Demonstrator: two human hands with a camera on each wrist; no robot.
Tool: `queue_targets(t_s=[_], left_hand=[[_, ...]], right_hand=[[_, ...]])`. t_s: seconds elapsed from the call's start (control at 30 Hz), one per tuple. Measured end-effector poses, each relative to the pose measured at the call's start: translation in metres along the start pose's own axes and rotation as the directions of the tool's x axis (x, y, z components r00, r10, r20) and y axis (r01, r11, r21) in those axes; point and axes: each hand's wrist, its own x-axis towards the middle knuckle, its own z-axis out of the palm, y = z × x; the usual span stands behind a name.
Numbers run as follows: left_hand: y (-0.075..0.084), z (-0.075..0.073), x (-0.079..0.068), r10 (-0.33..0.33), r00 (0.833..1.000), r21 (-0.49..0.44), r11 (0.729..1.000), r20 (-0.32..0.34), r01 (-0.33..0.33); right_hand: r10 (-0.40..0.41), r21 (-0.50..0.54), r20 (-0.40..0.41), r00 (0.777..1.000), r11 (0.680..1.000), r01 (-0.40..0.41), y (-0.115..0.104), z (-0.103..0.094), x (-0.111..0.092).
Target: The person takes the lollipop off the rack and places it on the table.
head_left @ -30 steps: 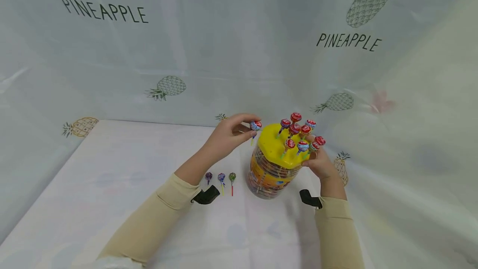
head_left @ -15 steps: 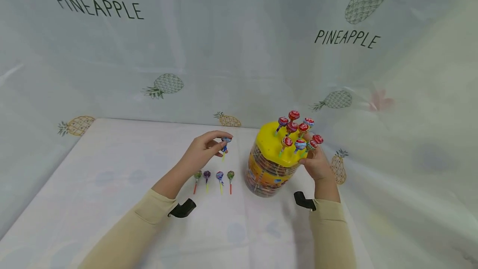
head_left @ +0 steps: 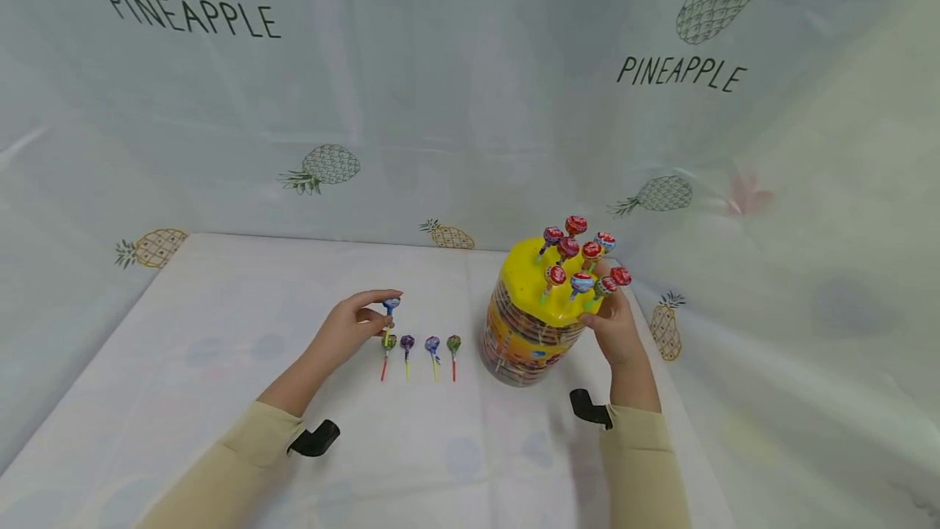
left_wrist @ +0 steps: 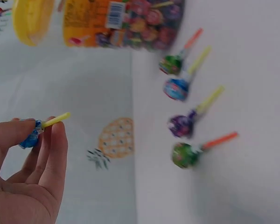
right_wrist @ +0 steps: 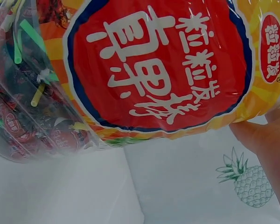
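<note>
My left hand pinches a blue-wrapped lollipop between thumb and fingers, its yellow stick pointing down in the head view. It hovers over the left end of a row of several lollipops on the table: a green one, a purple one, a blue one and another green one. On the right stands a big clear jar of lollipops with a yellow lid. My right hand grips the jar's upper right side near the lid.
Several lollipops, among them a red one, stick up from holes in the lid. The white-covered table meets a pineapple-print curtain at the back and right. Black wrist cameras sit on both sleeves.
My left hand has carried the blue lollipop from beside the jar leftward and nearer to me. The leftmost green lollipop, earlier behind the arm, now shows. My right hand stays on the jar.
</note>
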Motion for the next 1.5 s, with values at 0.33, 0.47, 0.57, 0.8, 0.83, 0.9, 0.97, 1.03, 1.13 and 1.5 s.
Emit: queue_targets(t_s=[0.33, 0.47, 0.57, 0.8, 0.83, 0.9, 0.97, 1.03, 1.13, 1.5], left_hand=[[-0.046, -0.009, -0.008, -0.129, 0.991, 0.040, 0.991, -0.026, 0.130], [-0.061, -0.011, -0.007, -0.176, 0.984, 0.104, 0.978, -0.041, 0.179], [-0.069, -0.012, -0.005, -0.207, 0.977, 0.162, 0.964, -0.042, 0.211], [-0.079, -0.010, 0.001, -0.248, 0.968, 0.247, 0.937, -0.033, 0.248], [-0.079, -0.010, 0.001, -0.251, 0.967, 0.248, 0.936, -0.030, 0.251], [-0.080, -0.009, 0.003, -0.259, 0.965, 0.246, 0.935, -0.024, 0.257], [-0.082, -0.008, 0.005, -0.263, 0.965, 0.250, 0.933, -0.014, 0.258], [-0.085, -0.007, 0.006, -0.267, 0.964, 0.249, 0.933, -0.005, 0.260], [-0.089, -0.005, 0.008, -0.273, 0.962, 0.250, 0.932, 0.003, 0.264], [-0.092, -0.007, 0.012, -0.293, 0.955, 0.256, 0.927, 0.042, 0.273]], right_hand=[[0.080, -0.142, -0.211, 0.974, 0.984, -0.112, -0.007, 0.018, -0.017], [0.084, -0.143, -0.263, 0.961, 0.982, -0.125, -0.008, 0.026, -0.021], [0.074, -0.125, -0.286, 0.955, 0.986, -0.113, -0.008, 0.032, -0.021], [0.036, -0.126, -0.334, 0.942, 0.989, -0.082, -0.006, 0.044, -0.016], [0.034, -0.139, -0.346, 0.938, 0.986, -0.087, -0.005, 0.046, -0.015], [0.032, -0.166, -0.371, 0.928, 0.981, -0.101, -0.004, 0.048, -0.013], [0.033, -0.188, -0.403, 0.915, 0.975, -0.118, -0.003, 0.050, -0.012], [0.017, -0.203, -0.419, 0.908, 0.973, -0.112, -0.001, 0.052, -0.011], [-0.011, -0.215, -0.439, 0.899, 0.972, -0.093, 0.001, 0.055, -0.009], [-0.101, -0.296, -0.465, 0.879, 0.954, -0.047, 0.010, 0.066, 0.000]])
